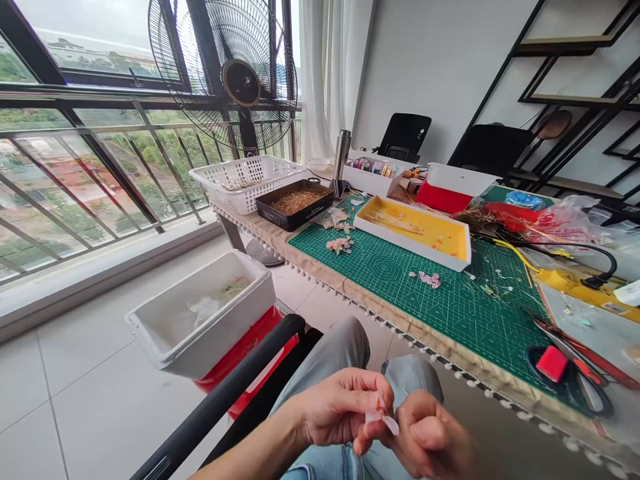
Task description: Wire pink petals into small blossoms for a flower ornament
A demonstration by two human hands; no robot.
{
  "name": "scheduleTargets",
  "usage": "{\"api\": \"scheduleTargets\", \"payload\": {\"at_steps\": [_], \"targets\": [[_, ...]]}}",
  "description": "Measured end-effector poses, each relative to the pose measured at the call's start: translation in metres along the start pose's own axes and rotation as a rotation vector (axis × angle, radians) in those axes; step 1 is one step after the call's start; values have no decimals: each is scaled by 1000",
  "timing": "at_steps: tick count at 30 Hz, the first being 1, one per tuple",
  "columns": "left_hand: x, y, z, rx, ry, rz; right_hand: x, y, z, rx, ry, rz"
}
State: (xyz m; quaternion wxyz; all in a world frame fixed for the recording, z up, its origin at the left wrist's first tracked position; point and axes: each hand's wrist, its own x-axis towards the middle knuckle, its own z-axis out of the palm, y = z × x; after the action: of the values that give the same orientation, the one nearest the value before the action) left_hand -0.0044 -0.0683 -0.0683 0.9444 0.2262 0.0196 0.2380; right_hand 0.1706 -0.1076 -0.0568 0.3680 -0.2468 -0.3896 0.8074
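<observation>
My left hand [345,408] is above my lap, its fingertips pinched on a small artificial flower [383,419] with pale pink petals. Close beside it my right hand [433,437] has its fingers curled in, slightly blurred; what they hold, if anything, is hidden. On the green cutting mat [370,283] lie a small group of pink petals [429,279] and a larger pile of pale petals [340,245]. A white tray with a yellow bottom [415,230] stands behind them, holding thin stems and orange bits.
A black tin of brown stems [295,203] and a white perforated basket [250,177] stand at the table's far left end. Scissors [575,373] and a yellow power strip [580,283] lie on the right. Left of my knees is a white bin [200,313]; a chair armrest [225,393] runs alongside.
</observation>
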Motion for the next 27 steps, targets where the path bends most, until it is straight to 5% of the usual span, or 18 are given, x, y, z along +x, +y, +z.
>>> {"api": "scheduleTargets", "payload": {"at_steps": [18,27], "targets": [[2,0,-3,51,-13,-41,4,-18,12,-33,69,108],[3,3,-2,26,-8,-97,2,-28,10,-189,230,56]]}}
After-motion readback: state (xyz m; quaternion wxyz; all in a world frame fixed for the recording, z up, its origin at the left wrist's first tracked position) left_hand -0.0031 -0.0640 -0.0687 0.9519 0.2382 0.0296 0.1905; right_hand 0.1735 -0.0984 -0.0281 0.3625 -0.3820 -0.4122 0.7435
